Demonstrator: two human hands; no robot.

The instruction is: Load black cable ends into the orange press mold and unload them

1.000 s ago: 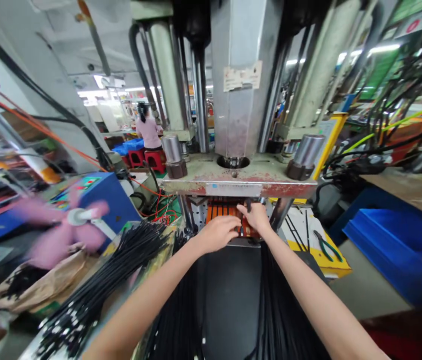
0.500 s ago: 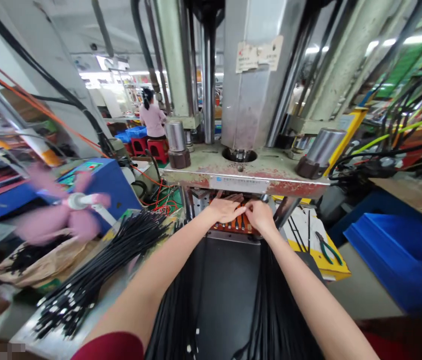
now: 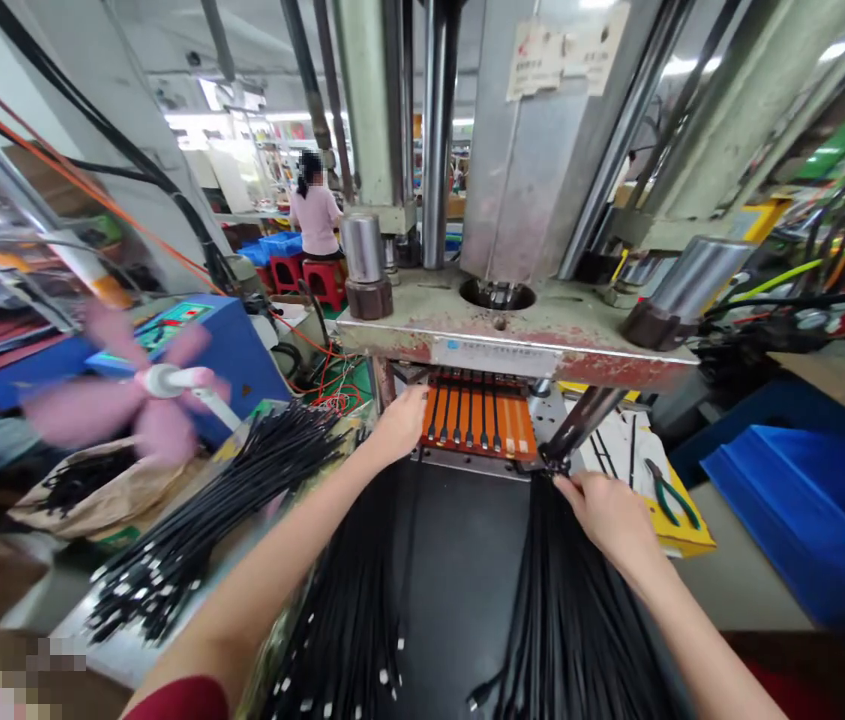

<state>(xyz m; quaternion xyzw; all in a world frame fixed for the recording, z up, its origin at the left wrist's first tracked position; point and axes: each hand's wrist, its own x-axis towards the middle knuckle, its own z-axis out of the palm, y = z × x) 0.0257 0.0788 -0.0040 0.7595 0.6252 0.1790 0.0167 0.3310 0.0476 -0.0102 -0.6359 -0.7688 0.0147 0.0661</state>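
Note:
An orange mould tray (image 3: 518, 428) with several black cable ends laid in its grooves sits under the press plate (image 3: 519, 340). My left hand (image 3: 398, 428) rests against the tray's left edge, its fingers curled and partly hidden. My right hand (image 3: 608, 515) is lower right of the tray, fingertips pinched on the top of a bundle of black cables (image 3: 579, 620) that hangs toward me. A second bundle of black cables (image 3: 351, 610) lies under my left forearm.
A heap of black cables (image 3: 219, 510) lies on the left bench beside a spinning pink fan (image 3: 144, 395) and a blue control box (image 3: 219, 350). Green-handled pliers (image 3: 669, 492) lie on a yellow sheet at right. A blue bin (image 3: 804, 500) stands far right. A person sits in the background.
Both hands have left the middle of the tray: the left went to its left edge, the right dropped down-right to the cable bundle. The camera has tilted, bringing the tray's grooves into view.

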